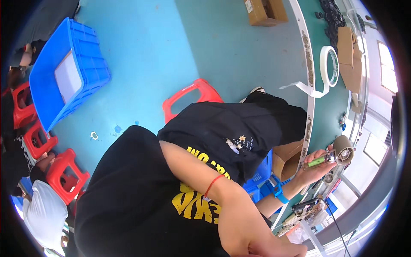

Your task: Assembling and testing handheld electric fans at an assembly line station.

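My right hand (316,168), on the arm with the blue wristband, is closed around a device with a beige round head (343,150), over the green workbench (324,124). A spoked opening shows in that head. A green cylinder (317,161), looking like a battery, lies across the fingers. My left hand (267,248), below the arm with the red bracelet, is close to the camera at the lower edge. Its fingers are mostly cut off, so what it holds, if anything, is hidden.
A white tape roll (336,68) trails a strip over the bench edge. Cardboard boxes (347,60) and black cables (332,19) lie beyond. Blue bins (259,177) sit by the bench. Left are a big blue crate (92,55), red stools (66,175) and a person in white (45,212).
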